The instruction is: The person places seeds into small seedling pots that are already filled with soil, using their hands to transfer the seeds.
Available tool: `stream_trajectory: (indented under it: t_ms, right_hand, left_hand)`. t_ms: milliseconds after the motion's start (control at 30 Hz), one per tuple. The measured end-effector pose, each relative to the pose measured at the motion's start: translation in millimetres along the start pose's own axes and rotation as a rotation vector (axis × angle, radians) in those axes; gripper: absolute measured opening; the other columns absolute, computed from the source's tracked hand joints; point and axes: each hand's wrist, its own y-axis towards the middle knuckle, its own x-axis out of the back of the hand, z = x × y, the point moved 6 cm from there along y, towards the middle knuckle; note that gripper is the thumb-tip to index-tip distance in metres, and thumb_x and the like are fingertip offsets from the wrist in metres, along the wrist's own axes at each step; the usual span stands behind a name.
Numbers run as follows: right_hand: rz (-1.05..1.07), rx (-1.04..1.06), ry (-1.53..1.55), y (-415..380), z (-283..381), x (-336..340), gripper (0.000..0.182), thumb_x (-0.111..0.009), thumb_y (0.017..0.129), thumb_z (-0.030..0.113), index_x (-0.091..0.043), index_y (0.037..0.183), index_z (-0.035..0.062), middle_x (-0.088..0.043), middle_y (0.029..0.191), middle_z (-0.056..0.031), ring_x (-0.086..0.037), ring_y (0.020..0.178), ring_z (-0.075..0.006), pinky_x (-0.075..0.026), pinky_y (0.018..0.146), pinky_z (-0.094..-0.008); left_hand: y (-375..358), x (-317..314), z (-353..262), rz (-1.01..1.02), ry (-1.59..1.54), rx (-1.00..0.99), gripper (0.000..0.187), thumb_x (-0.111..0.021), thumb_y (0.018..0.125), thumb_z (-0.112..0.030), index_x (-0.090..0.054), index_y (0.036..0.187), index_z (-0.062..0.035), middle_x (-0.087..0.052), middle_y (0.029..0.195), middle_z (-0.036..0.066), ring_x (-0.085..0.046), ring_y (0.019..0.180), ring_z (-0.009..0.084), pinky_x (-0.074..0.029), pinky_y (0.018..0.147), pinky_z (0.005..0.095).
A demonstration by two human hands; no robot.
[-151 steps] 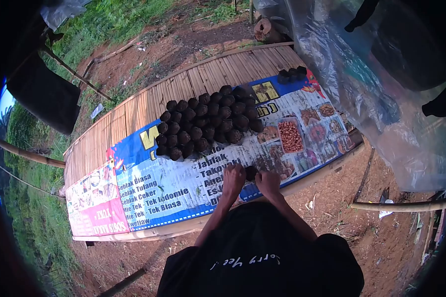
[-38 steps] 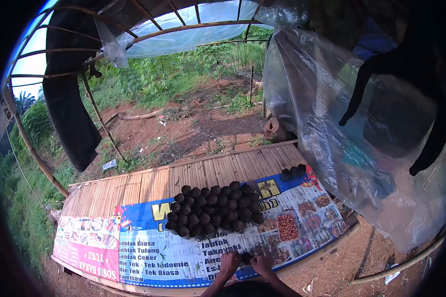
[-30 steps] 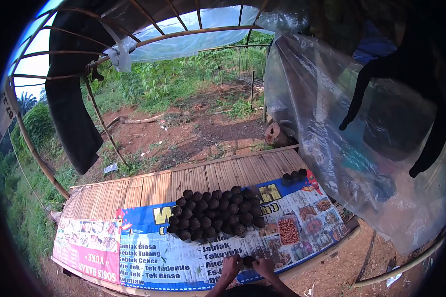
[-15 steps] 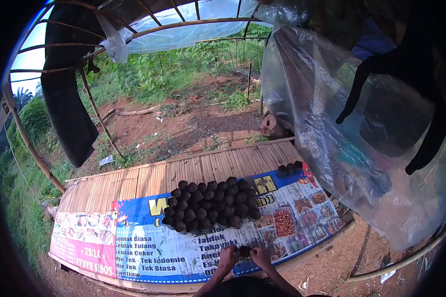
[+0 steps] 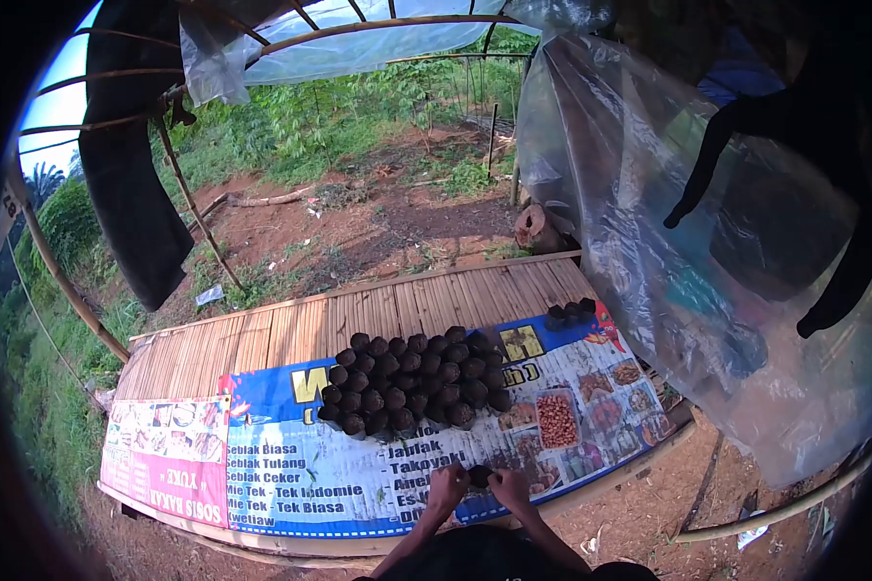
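Observation:
My left hand (image 5: 447, 487) and my right hand (image 5: 510, 488) are near the front edge of the table, fingers closed. Between them they hold a small black planting bag (image 5: 479, 475), one side in each hand. It is too small to tell whether anything is inside. Beyond my hands stands a tight cluster of black planting bags filled with dark soil (image 5: 412, 384). Right of that cluster, a shallow tray (image 5: 556, 420) holds many small reddish-brown seeds or nuts.
A printed food-menu banner (image 5: 291, 484) covers much of the bamboo-slat table (image 5: 262, 339). Several more black bags (image 5: 571, 312) stand at its far right corner. Clear plastic sheeting (image 5: 630, 194) hangs on the right, and a bamboo pole (image 5: 785, 518) runs low beside it.
The camera view has shifted slightly, so the table appears a little higher. Both hands keep hold of the small black planting bag, close together as before.

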Motion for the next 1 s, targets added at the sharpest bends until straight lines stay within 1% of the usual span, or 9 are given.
stream_trajectory:
  t_ms: [167,267,333,500,533,633,833,933,1000]
  right_hand:
    - [0.053,-0.026,0.000,-6.3,1.3,1.2,0.027,-0.062,0.079,0.028,-0.068,0.074,0.0025,-0.063,0.065,-0.0202,-0.063,0.065,-0.0391,-0.050,0.062,-0.0475]
    - [-0.021,0.021,-0.022,-8.2,5.2,7.1,0.032,-0.061,0.081,0.034,-0.069,0.074,0.0039,-0.064,0.067,-0.0197,-0.064,0.068,-0.0388,-0.051,0.069,-0.0462]
    - [-0.029,-0.004,-0.023,-13.4,7.6,8.8,0.032,-0.062,0.081,0.034,-0.069,0.076,0.0043,-0.064,0.066,-0.0190,-0.064,0.066,-0.0383,-0.050,0.065,-0.0459]
    - [0.086,-0.117,-0.056,-24.1,7.9,-1.6,0.034,-0.063,0.081,0.039,-0.071,0.078,0.0059,-0.065,0.067,-0.0173,-0.065,0.068,-0.0377,-0.050,0.065,-0.0463]
    - [0.101,-0.125,-0.064,-26.2,4.8,-4.8,0.034,-0.062,0.081,0.039,-0.071,0.078,0.0062,-0.065,0.067,-0.0171,-0.065,0.069,-0.0380,-0.050,0.067,-0.0470]
    - [0.105,-0.138,-0.064,-24.5,-0.2,-9.5,0.034,-0.061,0.080,0.039,-0.071,0.077,0.0063,-0.065,0.068,-0.0178,-0.065,0.071,-0.0389,-0.050,0.071,-0.0484]
    - [-0.006,-0.099,-0.113,-21.7,27.1,21.7,0.031,-0.060,0.078,0.034,-0.069,0.073,0.0050,-0.064,0.068,-0.0209,-0.063,0.070,-0.0408,-0.049,0.071,-0.0509]
    - [-0.097,0.066,-0.127,-19.4,35.2,28.7,0.026,-0.061,0.078,0.029,-0.068,0.070,0.0049,-0.063,0.065,-0.0194,-0.061,0.068,-0.0401,-0.049,0.070,-0.0497]
    - [-0.038,0.039,-0.121,-12.1,23.6,15.1,0.026,-0.062,0.077,0.028,-0.068,0.070,0.0047,-0.063,0.065,-0.0192,-0.060,0.070,-0.0399,-0.048,0.069,-0.0493]
  left_hand:
    - [-4.1,-6.8,7.1,0.041,0.048,0.026,0.014,-0.065,0.076,-0.012,-0.065,0.080,0.0013,-0.067,0.077,0.020,-0.066,0.072,0.0375,-0.052,0.067,0.0439]
    - [2.5,-7.4,9.2,0.038,0.042,-0.007,0.015,-0.065,0.076,-0.012,-0.065,0.081,0.0013,-0.066,0.077,0.021,-0.065,0.072,0.0386,-0.052,0.067,0.0446]
    - [-2.8,-6.0,3.1,0.040,0.048,-0.014,0.015,-0.066,0.076,-0.012,-0.065,0.082,0.0013,-0.066,0.077,0.021,-0.065,0.072,0.0388,-0.052,0.068,0.0450]
    - [12.3,4.0,-29.6,-0.021,0.281,-0.247,0.024,-0.069,0.077,-0.021,-0.062,0.091,-0.0029,-0.064,0.073,0.020,-0.063,0.075,0.0380,-0.047,0.069,0.0485]
    - [15.2,2.7,-31.2,-0.048,0.296,-0.276,0.017,-0.065,0.078,-0.017,-0.066,0.082,-0.0011,-0.064,0.072,0.022,-0.063,0.072,0.0376,-0.047,0.071,0.0482]
    - [23.5,-10.6,-19.4,0.172,0.387,-0.186,0.015,-0.060,0.079,-0.016,-0.064,0.076,-0.0016,-0.065,0.075,0.020,-0.064,0.078,0.0364,-0.046,0.072,0.0494]
    - [14.8,10.0,-35.4,-0.014,0.195,-0.188,0.016,-0.058,0.076,-0.008,-0.060,0.064,0.0016,-0.062,0.067,0.022,-0.062,0.066,0.0380,-0.048,0.069,0.0493]
    - [10.5,7.6,-18.2,-0.059,0.122,-0.165,0.010,-0.062,0.074,-0.006,-0.062,0.069,0.0021,-0.063,0.069,0.021,-0.062,0.066,0.0373,-0.049,0.063,0.0462]
    - [3.0,2.4,-6.9,-0.065,0.140,-0.109,0.011,-0.063,0.074,-0.007,-0.063,0.069,0.0018,-0.063,0.070,0.020,-0.063,0.066,0.0369,-0.050,0.064,0.0455]
